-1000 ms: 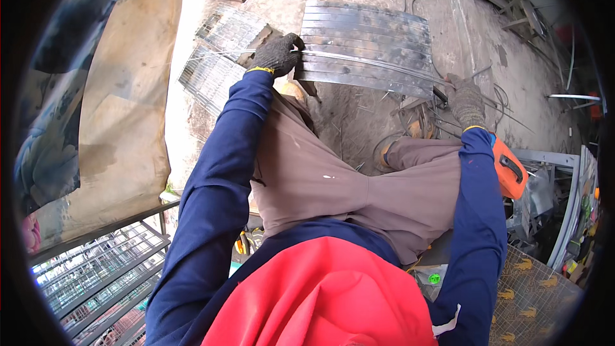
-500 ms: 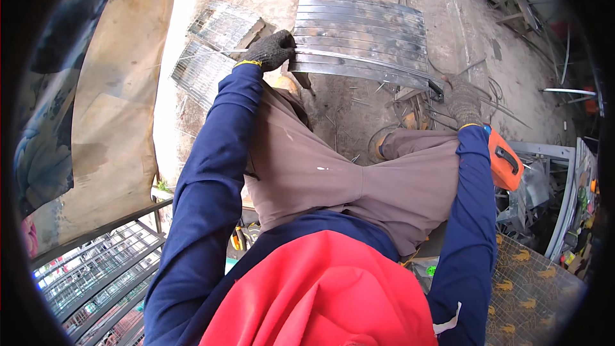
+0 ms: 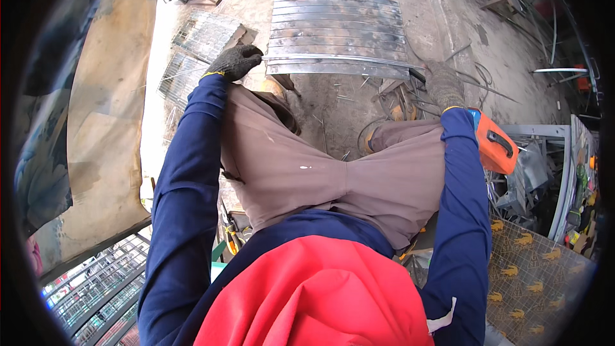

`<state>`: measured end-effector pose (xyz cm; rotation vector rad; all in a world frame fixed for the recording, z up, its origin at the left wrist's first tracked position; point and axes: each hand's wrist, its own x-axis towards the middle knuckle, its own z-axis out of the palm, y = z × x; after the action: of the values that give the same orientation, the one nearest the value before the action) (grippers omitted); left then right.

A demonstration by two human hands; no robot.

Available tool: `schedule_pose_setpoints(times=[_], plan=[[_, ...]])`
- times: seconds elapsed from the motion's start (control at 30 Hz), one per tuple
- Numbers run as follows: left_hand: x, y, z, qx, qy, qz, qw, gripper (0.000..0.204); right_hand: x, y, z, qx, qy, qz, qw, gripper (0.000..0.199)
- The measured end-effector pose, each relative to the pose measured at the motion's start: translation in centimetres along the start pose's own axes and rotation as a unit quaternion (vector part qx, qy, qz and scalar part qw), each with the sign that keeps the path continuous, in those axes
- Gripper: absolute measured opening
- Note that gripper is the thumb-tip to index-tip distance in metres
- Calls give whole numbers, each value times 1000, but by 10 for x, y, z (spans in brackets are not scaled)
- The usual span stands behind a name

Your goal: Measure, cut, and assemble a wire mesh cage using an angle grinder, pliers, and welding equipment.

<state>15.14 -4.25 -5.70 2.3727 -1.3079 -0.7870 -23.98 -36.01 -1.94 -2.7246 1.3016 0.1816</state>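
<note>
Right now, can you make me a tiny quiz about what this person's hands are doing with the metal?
1. True or false: both hands wear gloves.
2. Which hand grips the left end of the long metal strip? A) left hand B) right hand
3. What do the grey metal strips lie on?

Key:
1. True: the left hand has a dark glove and the right hand a grey one.
2. A.
3. The dusty concrete ground, side by side.

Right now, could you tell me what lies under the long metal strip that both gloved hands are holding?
Under the metal strip lies a row of similar curved metal strips on the concrete ground. Whatever lies beneath them is covered.
</note>
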Motion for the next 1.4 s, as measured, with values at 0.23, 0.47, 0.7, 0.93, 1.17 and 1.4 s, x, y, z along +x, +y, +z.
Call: schedule_pose_setpoints(times=[0.23, 0.47, 0.7, 0.93, 1.17, 1.4], plan=[[2, 4, 2, -38, 8, 20, 999, 25, 7, 11, 12, 13, 21, -19, 1000, 35], [3, 5, -1, -47, -7, 5, 999, 35, 8, 19, 19, 18, 53, -38, 998, 34], [0, 16, -4, 4, -25, -8, 1000, 37, 15, 16, 21, -52, 33, -4, 998, 35], [3, 23, -6, 62, 9, 26, 998, 39, 7, 1, 5, -65, -23, 6, 998, 35], [6, 12, -1, 78, 7, 24, 997, 38, 10, -4, -5, -42, -143, 41, 988, 51], [11, 16, 2, 74, 4, -3, 997, 43, 4, 14, 15, 18, -148, 41, 988, 62]])
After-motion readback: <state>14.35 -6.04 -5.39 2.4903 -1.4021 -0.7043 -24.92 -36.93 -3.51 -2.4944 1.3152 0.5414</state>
